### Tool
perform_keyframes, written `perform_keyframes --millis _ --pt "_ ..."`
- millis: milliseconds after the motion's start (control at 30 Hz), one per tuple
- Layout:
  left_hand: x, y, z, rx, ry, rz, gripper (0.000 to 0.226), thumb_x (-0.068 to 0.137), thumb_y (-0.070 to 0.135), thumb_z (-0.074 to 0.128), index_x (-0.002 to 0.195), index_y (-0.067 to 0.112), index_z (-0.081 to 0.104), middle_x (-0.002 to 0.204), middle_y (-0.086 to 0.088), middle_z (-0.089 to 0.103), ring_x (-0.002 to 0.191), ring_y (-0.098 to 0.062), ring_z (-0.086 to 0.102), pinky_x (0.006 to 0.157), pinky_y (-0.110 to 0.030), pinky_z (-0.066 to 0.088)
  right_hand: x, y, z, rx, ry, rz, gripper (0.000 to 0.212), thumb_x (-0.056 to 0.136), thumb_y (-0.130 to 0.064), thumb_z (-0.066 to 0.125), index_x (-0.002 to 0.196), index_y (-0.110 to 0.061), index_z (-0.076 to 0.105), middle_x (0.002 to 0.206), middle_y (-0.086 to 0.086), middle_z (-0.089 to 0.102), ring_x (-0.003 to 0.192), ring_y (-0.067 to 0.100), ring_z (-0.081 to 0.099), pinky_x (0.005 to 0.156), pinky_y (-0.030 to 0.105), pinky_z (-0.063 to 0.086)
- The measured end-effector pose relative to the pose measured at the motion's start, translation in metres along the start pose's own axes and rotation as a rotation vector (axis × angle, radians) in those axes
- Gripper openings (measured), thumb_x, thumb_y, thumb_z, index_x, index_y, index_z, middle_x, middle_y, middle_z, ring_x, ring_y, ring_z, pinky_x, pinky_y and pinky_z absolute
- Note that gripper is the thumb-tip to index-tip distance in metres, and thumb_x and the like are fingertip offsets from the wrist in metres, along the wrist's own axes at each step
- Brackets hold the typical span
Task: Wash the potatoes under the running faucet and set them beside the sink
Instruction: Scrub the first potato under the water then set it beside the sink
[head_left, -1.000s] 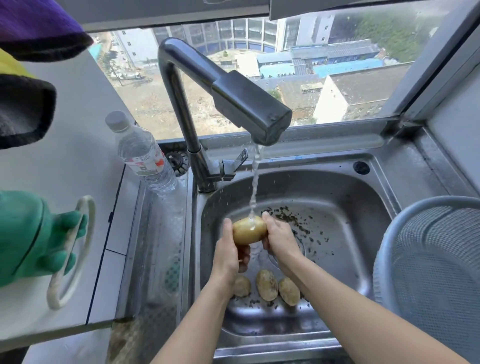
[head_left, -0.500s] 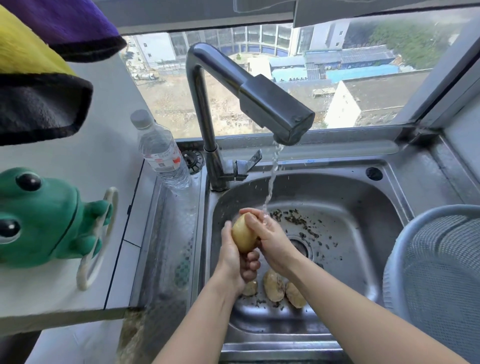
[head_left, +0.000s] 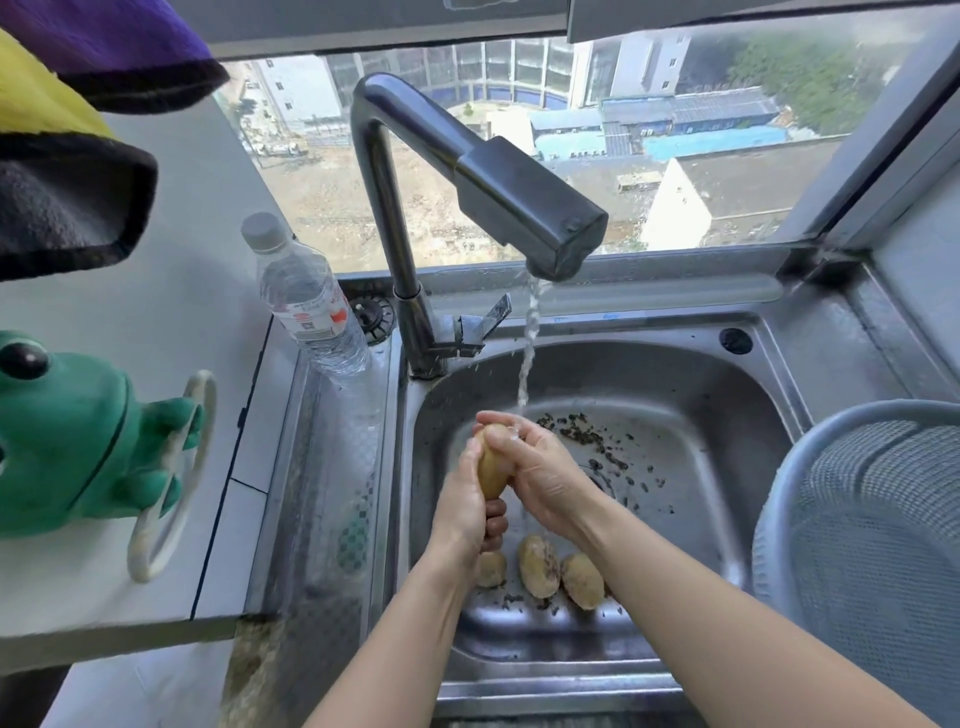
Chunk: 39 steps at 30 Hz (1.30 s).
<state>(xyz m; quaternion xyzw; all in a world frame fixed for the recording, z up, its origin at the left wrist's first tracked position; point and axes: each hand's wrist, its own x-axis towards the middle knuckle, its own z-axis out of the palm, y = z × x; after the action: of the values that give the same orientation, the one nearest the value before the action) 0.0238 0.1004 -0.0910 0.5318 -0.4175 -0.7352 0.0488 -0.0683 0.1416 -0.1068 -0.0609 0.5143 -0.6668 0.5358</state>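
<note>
Both forearms enter over the near edge of the sink (head_left: 696, 395). The left hand (head_left: 465, 506) grips the lower part of one potato (head_left: 492, 475), fingers curled round it. The right hand (head_left: 543, 470) clamps its fingers over the upper end. The potato stands near upright above the basin's left half, under the faucet (head_left: 519, 208) stream. Three more potatoes (head_left: 539, 565) lie by the near wall. Toward the right wall the floor carries only dark specks. A mesh colander (head_left: 872, 519) overlaps the right rim.
</note>
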Motion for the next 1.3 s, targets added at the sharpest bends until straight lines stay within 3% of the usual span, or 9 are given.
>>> perform_keyframes --millis 100,200,300,467,633,800,967,1167,1300 --pt "0.001 -0.001 -0.003 0.058 -0.022 0.036 0.053 0.094 0.062 0.029 0.088 0.017 0.057 0.053 0.003 0.032 0.043 -0.009 0.029 0.041 -0.020 0.020 -0.005 -0.007 -0.010 0.056 -0.112 0.025 0.034 0.088 0.002 0.059 0.122 0.000 0.058 0.106 0.009 0.066 0.098 0.020 0.063 0.084 0.028 0.055" --pt "-0.001 -0.003 0.004 0.105 -0.052 0.063 0.054 0.095 0.063 0.026 0.081 0.019 0.054 0.054 0.003 0.031 0.044 -0.009 0.029 0.042 -0.020 0.021 0.002 0.000 -0.001 -0.087 0.100 -0.049 0.009 0.087 -0.012 0.066 0.096 -0.009 0.065 0.083 0.005 0.065 0.080 0.018 0.061 0.068 0.027 0.052" --pt "-0.004 -0.004 0.009 0.104 -0.074 0.102 0.051 0.097 0.057 0.026 0.083 0.018 0.055 0.053 0.004 0.032 0.045 -0.009 0.028 0.044 -0.022 0.021 0.013 0.001 0.003 -0.215 0.296 -0.050 0.026 0.095 -0.028 0.056 0.080 -0.009 0.066 0.075 0.007 0.068 0.071 0.018 0.063 0.067 0.031 0.054" --pt "-0.004 -0.006 0.001 -0.012 -0.101 0.035 0.065 0.094 0.063 0.026 0.073 0.010 0.057 0.050 0.000 0.045 0.045 -0.012 0.038 0.047 -0.026 0.025 0.008 -0.002 -0.012 0.043 0.143 0.043 0.034 0.102 -0.028 0.039 0.105 -0.007 0.065 0.106 0.017 0.071 0.098 0.028 0.067 0.086 0.039 0.055" --pt "-0.009 -0.011 0.007 0.123 -0.045 0.112 0.062 0.096 0.061 0.029 0.078 0.010 0.060 0.057 -0.003 0.049 0.046 -0.010 0.040 0.045 -0.024 0.030 0.005 0.002 0.004 -0.181 0.256 0.037 0.025 0.097 -0.024 0.052 0.090 -0.005 0.068 0.082 0.011 0.069 0.072 0.019 0.064 0.063 0.029 0.054" --pt "-0.003 -0.008 0.000 0.242 -0.058 0.236 0.051 0.099 0.053 0.035 0.102 0.011 0.066 0.075 -0.010 0.062 0.062 -0.018 0.054 0.051 -0.027 0.038 0.010 -0.004 0.002 0.021 0.252 0.053 0.023 0.102 -0.015 0.042 0.122 -0.017 0.053 0.098 0.013 0.073 0.092 0.019 0.070 0.079 0.031 0.057" --pt "-0.002 -0.012 -0.011 0.568 0.311 0.375 0.040 0.087 0.050 0.060 0.113 0.021 0.049 0.106 -0.001 0.063 0.095 -0.018 0.061 0.085 -0.039 0.050 0.013 -0.001 0.004 -0.326 0.308 -0.027 0.037 0.093 -0.011 0.058 0.129 -0.013 0.052 0.101 0.013 0.073 0.097 0.019 0.069 0.091 0.037 0.055" --pt "-0.014 -0.002 -0.050 0.740 0.658 0.407 0.055 0.076 0.047 0.071 0.115 0.018 0.046 0.114 -0.009 0.054 0.108 -0.029 0.051 0.085 -0.037 0.039 0.006 -0.004 0.028 -0.396 0.219 0.125 0.028 0.097 -0.004 0.042 0.115 0.007 0.060 0.096 0.025 0.067 0.067 0.020 0.059 0.057 0.022 0.044" --pt "-0.017 -0.008 -0.081 0.820 0.819 0.380 0.058 0.074 0.045 0.073 0.115 0.014 0.047 0.116 -0.015 0.054 0.109 -0.033 0.050 0.085 -0.040 0.041 0.003 -0.002 0.036 -0.353 0.155 0.183 0.031 0.098 -0.002 0.036 0.115 0.009 0.059 0.077 0.012 0.064 0.062 0.017 0.057 0.057 0.021 0.047"
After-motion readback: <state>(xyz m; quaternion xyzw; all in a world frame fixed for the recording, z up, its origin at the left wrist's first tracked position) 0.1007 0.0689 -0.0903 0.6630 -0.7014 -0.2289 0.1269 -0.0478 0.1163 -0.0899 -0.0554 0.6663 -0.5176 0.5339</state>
